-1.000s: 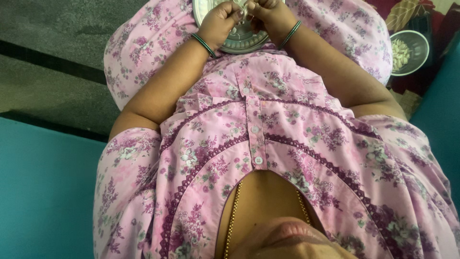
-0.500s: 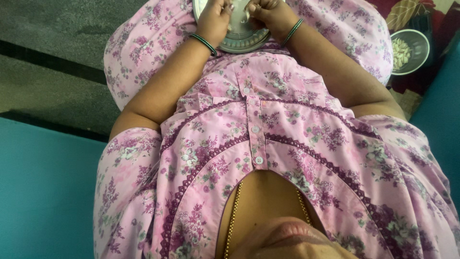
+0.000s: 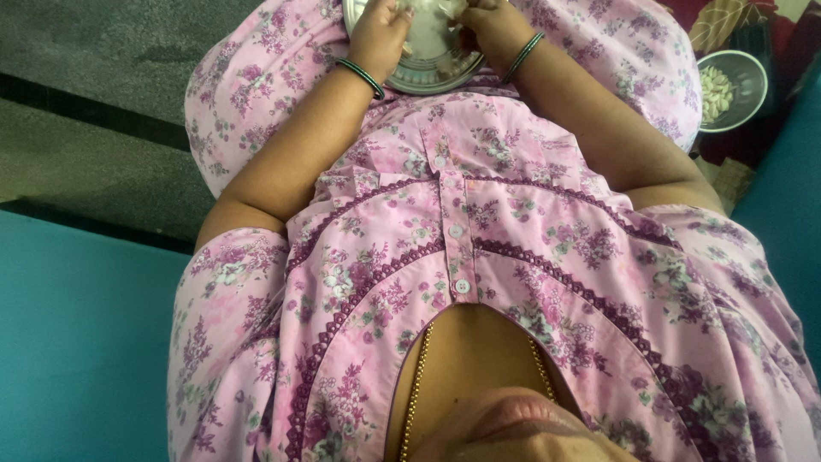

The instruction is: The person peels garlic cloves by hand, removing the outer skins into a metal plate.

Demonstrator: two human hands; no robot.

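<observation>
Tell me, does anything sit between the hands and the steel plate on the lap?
Nothing visible does. The left hand and right hand are right over the plate; the bowl stands off to the right.

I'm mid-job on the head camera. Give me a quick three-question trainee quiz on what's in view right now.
1. True or false: the left hand and the right hand are both over the round steel plate on the lap.
2. The small metal bowl of pale pieces sits: A) to the person's right, B) to the person's left, C) on the plate.
3. Fill in: each wrist bears a dark green ____.

Key: 1 true; 2 A; 3 bangle.
</observation>
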